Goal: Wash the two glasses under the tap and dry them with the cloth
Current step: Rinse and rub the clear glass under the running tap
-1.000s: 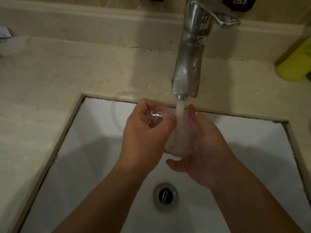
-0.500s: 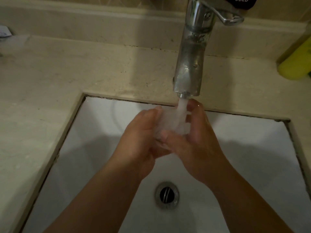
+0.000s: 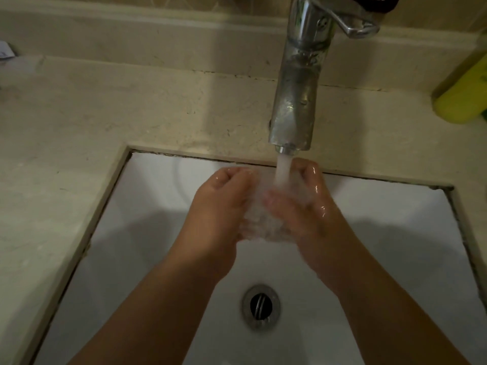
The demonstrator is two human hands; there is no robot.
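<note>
Beige stone counter (image 3: 79,133) around white sink (image 3: 395,233), yellow-green bottle (image 3: 463,98) at right rear

White "COLD", top cut off, on a black tag (image 3: 374,2) far above the hands' grip, behind the tap.

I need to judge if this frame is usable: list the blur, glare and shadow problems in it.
Head view: dim, warm light; the glass is a smeared blur between the left hand and right hand; wet glints on the right hand's fingers; bright reflections on the tap; soft arm shadows across the sink; the counter edge bows from the wide lens.
</note>
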